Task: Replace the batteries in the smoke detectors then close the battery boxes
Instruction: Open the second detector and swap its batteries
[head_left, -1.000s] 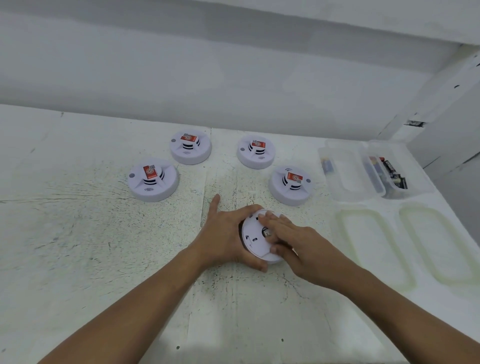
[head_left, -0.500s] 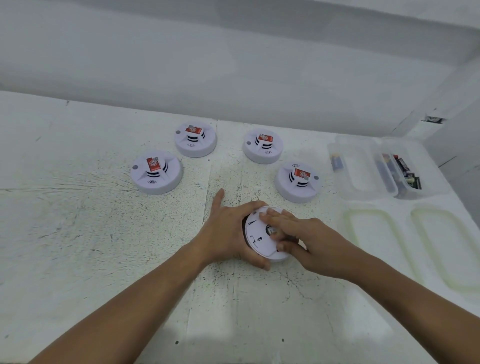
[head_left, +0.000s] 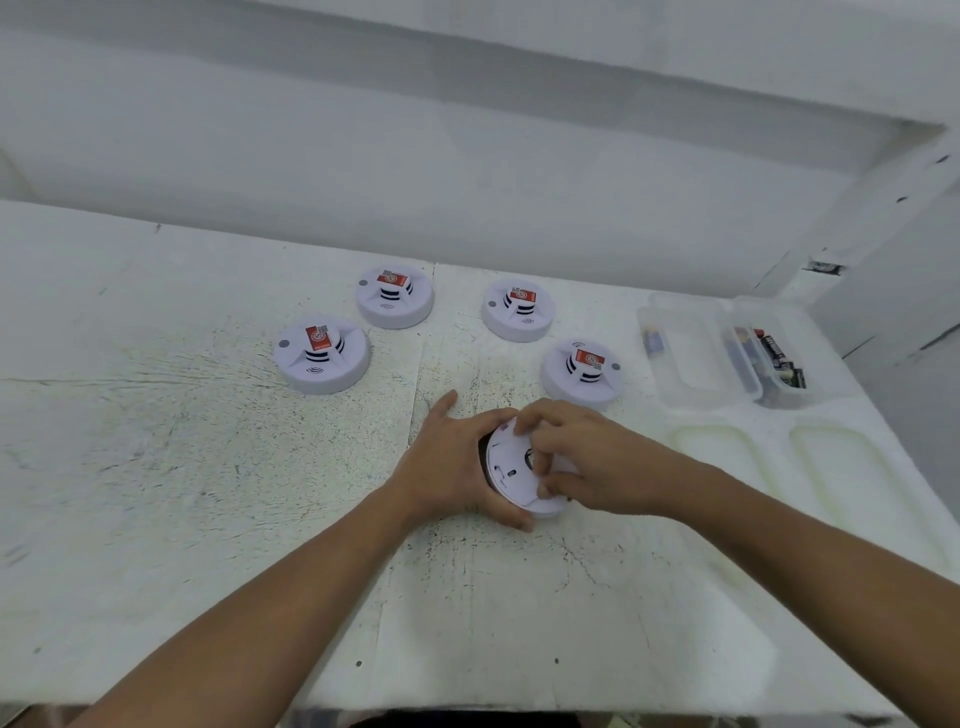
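A white smoke detector (head_left: 511, 475) lies back side up on the table, slightly tilted. My left hand (head_left: 449, 465) grips its left rim, index finger stretched out on the table. My right hand (head_left: 587, 457) lies over the back with its fingers curled, pinching at the middle of the back; what the fingertips hold is hidden. Several other detectors stand face up with red labels: one at the far left (head_left: 322, 353), one behind it (head_left: 395, 296), one at the back centre (head_left: 518, 309), one just behind my right hand (head_left: 583, 373).
A clear plastic box (head_left: 680, 364) with a blue battery stands at the right, beside a second clear box (head_left: 795, 358) holding several dark batteries. Two clear lids (head_left: 717, 457) (head_left: 852, 467) lie in front of them. A wall rises behind the table.
My right hand's fingers have curled up from lying flat on the detector's back to pinching at its middle. The left hand keeps its grip. The camera has shifted slightly.
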